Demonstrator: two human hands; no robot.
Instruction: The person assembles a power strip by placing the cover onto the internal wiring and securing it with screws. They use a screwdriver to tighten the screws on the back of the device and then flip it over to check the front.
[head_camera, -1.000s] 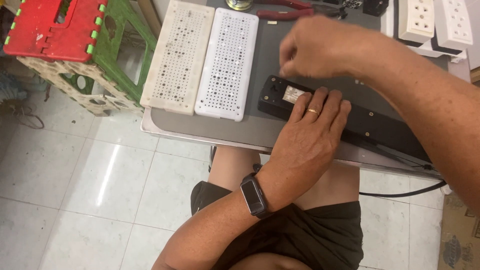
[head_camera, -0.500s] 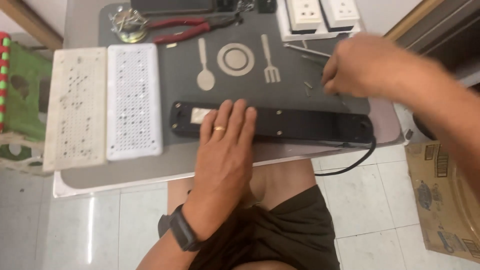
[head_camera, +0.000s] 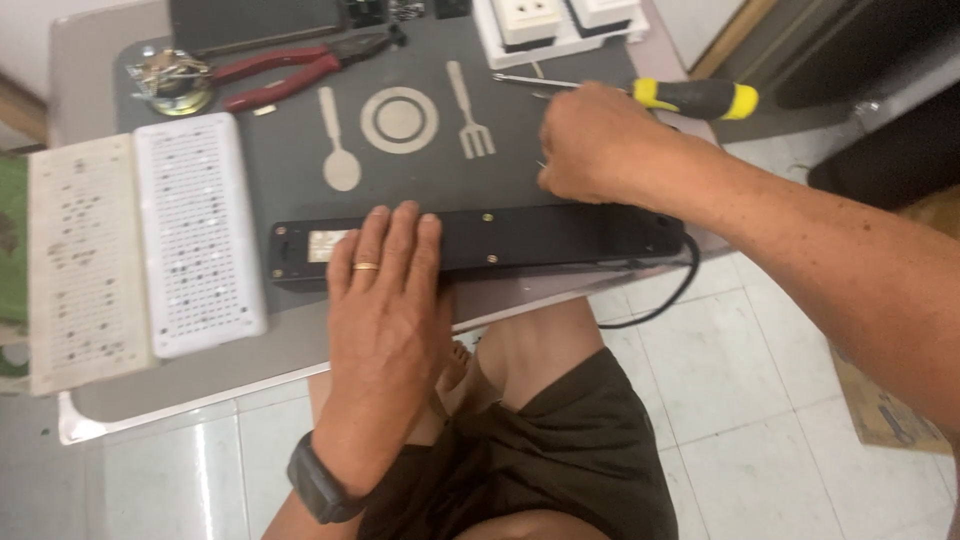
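Note:
A long black power strip (head_camera: 560, 235) lies back side up along the near edge of a dark grey mat (head_camera: 420, 180). My left hand (head_camera: 385, 300), with a ring and a dark wristwatch, presses flat on the strip's left part. My right hand (head_camera: 595, 140) hovers with curled, pinched fingers over the mat just behind the strip's right part. What its fingertips pinch is hidden. A screwdriver (head_camera: 700, 97) with a yellow and black handle lies right behind that hand.
Red-handled pliers (head_camera: 290, 72) and a small metal dish of parts (head_camera: 175, 80) lie at the back left. Two white perforated panels (head_camera: 195, 235) lie left of the strip, and white sockets (head_camera: 540, 25) sit at the back. The strip's black cable (head_camera: 660, 300) hangs off the table edge (head_camera: 200, 385).
My right hand has come leftward and closer to the strip's right part. My left hand stays flat on the strip. The view has shifted slightly.

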